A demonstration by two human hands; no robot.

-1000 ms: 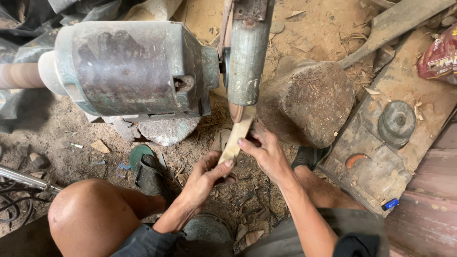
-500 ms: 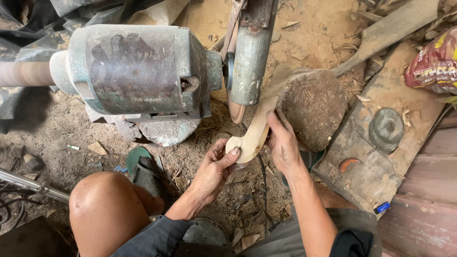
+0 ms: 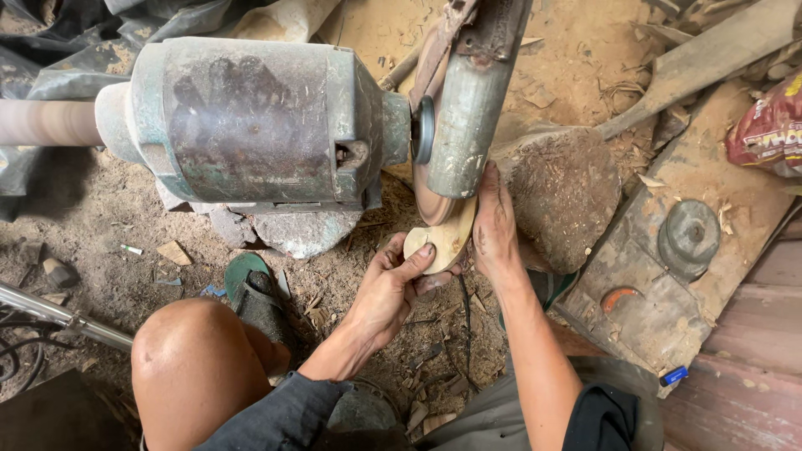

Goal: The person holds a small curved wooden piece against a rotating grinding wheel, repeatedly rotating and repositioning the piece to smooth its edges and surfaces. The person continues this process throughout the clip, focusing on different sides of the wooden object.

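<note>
Wooden workpiece [image 3: 441, 240]: pale, flat, rounded blank, centre of frame, just below the grinder's wheel. Its upper edge appears to touch the lower rim of the sanding disc [image 3: 430, 199]; the contact point itself is partly hidden by the grey wheel guard [image 3: 468, 117], so cannot confirm.

Long axis of the blank: runs diagonally, lower left to upper right, rising toward the disc. Hands lie below and on both sides of it; the wheel lies directly above it.

Left hand [image 3: 393, 284]: comes in from lower centre, thumb laid across the near face of the blank, fingers curled under its lower left end. Clamped on the wood.

Right hand [image 3: 494, 225]: flat along the blank's right edge, fingertips pointing up to the guard. Pressed against the wood; also gripping it. This hand is the nearer one to the disc.

Hands close together, separated only by the blank.

Surroundings: grey-green motor housing [image 3: 251, 121] fills the upper left, its shaft running off the left edge. A rounded wooden stump [image 3: 560, 196] sits just right of the right hand. A bare knee [image 3: 196, 367] is at lower left, a green sandal [image 3: 255, 292] beside it. Sawdust and chips cover the dirt ground [image 3: 100, 225]. A dusty wooden board [image 3: 660, 276] lies at right.
</note>
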